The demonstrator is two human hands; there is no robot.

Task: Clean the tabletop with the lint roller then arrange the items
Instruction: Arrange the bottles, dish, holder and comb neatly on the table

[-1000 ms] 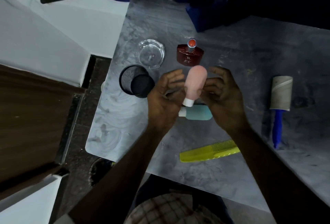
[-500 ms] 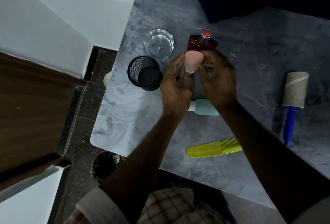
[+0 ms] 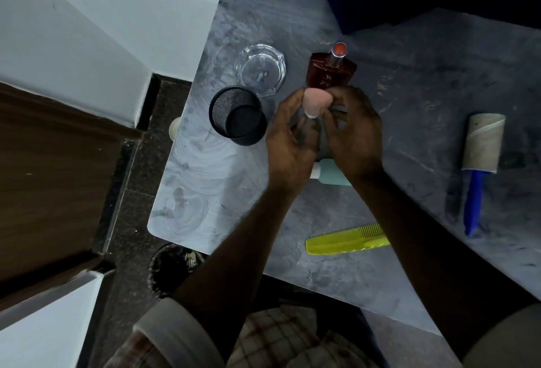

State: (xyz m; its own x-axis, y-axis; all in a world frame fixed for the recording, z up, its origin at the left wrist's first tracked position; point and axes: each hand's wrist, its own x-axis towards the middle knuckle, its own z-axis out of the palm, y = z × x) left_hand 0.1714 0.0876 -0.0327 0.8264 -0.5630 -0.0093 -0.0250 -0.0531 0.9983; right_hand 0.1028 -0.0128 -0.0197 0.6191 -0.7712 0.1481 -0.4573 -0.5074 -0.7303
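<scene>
Raised since earlier, pink bottle (image 3: 317, 101) (upright) pinched by left hand (image 3: 289, 145) and right hand (image 3: 352, 136).

Pink bottle (image 3: 316, 100), yellow comb (image 3: 345, 239), blue-handled roller (image 3: 480, 159), grey tabletop (image 3: 351, 265).

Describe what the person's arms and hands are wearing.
Both hands, left hand and right hand, are bare: no gloves, rings or watch show. The forearms are bare too, with light beige sleeves rolled into thick cuffs near the elbows.
</scene>
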